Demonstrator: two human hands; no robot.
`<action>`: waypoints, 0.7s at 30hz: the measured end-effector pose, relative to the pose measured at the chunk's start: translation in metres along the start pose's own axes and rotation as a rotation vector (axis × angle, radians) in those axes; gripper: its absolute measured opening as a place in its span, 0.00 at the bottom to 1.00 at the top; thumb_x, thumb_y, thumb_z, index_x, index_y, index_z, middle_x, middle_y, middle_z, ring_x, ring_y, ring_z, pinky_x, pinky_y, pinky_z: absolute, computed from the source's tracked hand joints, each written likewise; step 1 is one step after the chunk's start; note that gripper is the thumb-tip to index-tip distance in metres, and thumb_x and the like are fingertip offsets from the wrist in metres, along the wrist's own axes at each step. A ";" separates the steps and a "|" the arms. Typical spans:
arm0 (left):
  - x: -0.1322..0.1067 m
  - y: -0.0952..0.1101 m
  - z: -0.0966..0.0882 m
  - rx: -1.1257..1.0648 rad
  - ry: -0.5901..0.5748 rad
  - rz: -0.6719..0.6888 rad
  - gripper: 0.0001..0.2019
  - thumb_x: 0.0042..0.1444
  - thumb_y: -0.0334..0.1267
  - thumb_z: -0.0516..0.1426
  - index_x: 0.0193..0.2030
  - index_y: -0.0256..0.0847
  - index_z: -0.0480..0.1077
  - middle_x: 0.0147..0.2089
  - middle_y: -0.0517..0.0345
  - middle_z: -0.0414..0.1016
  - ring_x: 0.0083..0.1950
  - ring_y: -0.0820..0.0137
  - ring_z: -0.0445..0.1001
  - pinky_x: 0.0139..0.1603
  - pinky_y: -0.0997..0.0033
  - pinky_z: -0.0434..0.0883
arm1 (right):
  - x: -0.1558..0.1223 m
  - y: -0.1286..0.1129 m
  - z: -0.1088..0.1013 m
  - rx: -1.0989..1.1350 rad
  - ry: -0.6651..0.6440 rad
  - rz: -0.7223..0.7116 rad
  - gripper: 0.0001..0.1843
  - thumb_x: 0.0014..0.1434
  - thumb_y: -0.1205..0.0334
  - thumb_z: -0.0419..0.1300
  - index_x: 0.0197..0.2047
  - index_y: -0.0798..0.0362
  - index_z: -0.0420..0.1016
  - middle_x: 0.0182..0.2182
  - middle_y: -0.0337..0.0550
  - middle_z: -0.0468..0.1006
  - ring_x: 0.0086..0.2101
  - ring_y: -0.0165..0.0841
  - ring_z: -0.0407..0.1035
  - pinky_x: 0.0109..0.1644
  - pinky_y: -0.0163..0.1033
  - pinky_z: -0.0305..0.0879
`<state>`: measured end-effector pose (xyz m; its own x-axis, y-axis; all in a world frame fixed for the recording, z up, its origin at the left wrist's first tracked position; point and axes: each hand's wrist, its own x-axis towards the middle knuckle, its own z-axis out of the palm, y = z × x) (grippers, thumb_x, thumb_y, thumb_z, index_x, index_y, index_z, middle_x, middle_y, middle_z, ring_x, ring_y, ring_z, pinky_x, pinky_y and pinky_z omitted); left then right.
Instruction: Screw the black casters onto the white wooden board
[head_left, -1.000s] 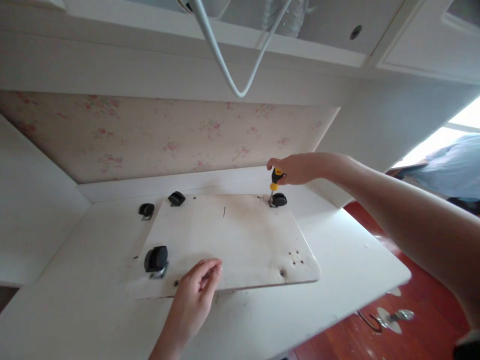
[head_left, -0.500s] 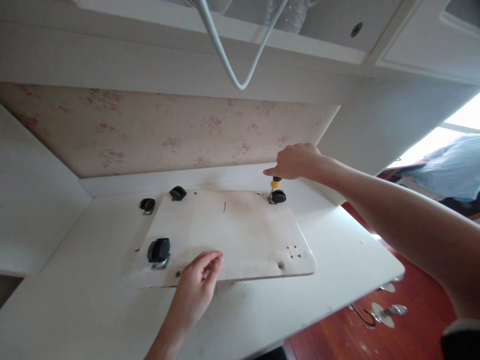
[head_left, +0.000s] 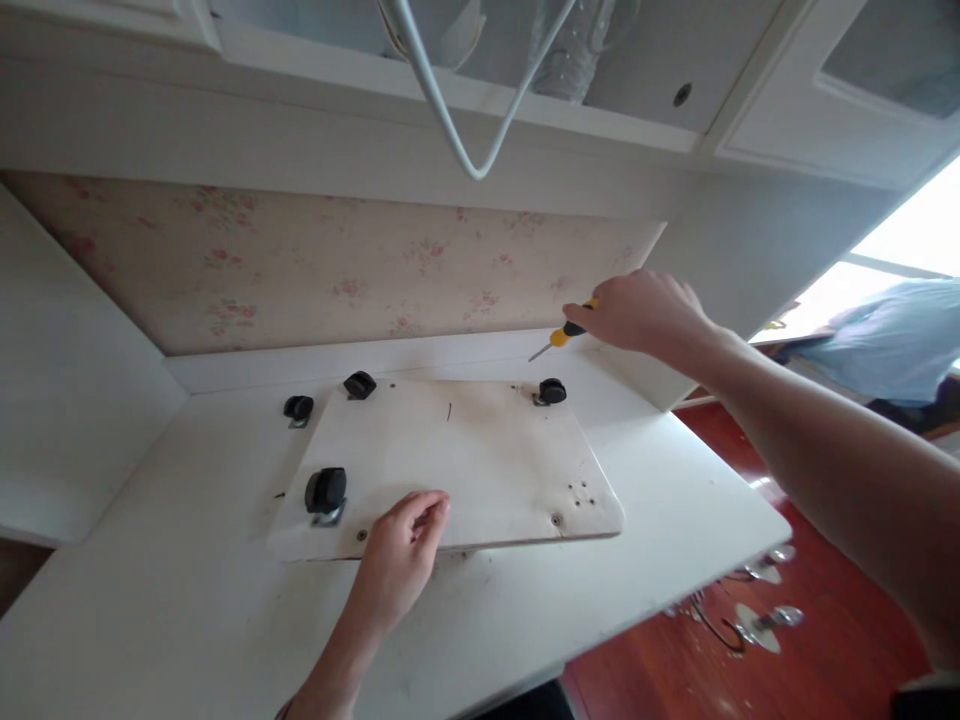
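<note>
Screwdriver: the yellow-and-black screwdriver [head_left: 559, 338] is in the air above the board's far right corner, slanted, its tip pointing down-left and clear of everything.
Right hand: your right hand [head_left: 646, 308] is wrapped around its handle, fingers closed on it.
Far-right caster: this black caster [head_left: 553, 391] sits on its metal plate at the board's corner, just below the tip.
Board: the white board [head_left: 480, 450] lies flat, with four small holes [head_left: 581, 493] grouped near its near right corner.
Left hand: your left hand [head_left: 403, 550] is at the near edge, fingertips drawn together; I cannot tell whether they pinch anything.
Left-side casters: one black caster [head_left: 360, 384] stands at the far left corner, another [head_left: 326, 490] at the near left.
Loose caster: a fourth caster [head_left: 298, 407] rests beside the board, on the desk [head_left: 555, 595].
Wall: floral wallpaper [head_left: 420, 275] runs behind.
Overhead: a white cable [head_left: 478, 172] hangs in a loop.
</note>
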<state>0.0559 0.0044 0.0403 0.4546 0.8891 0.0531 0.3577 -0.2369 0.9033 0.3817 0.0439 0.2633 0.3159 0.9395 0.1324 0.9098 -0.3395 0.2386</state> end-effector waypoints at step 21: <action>-0.003 0.002 0.005 0.081 0.054 0.058 0.17 0.66 0.48 0.51 0.43 0.41 0.77 0.45 0.52 0.82 0.44 0.65 0.81 0.45 0.70 0.76 | -0.026 0.019 0.044 0.032 0.020 0.149 0.33 0.63 0.38 0.42 0.40 0.50 0.82 0.37 0.56 0.80 0.36 0.49 0.73 0.34 0.47 0.62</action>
<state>0.0591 -0.0010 0.0398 0.4331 0.8920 0.1295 0.3976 -0.3179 0.8607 0.4021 0.0151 0.2223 0.4429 0.8775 0.1837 0.8615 -0.4733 0.1840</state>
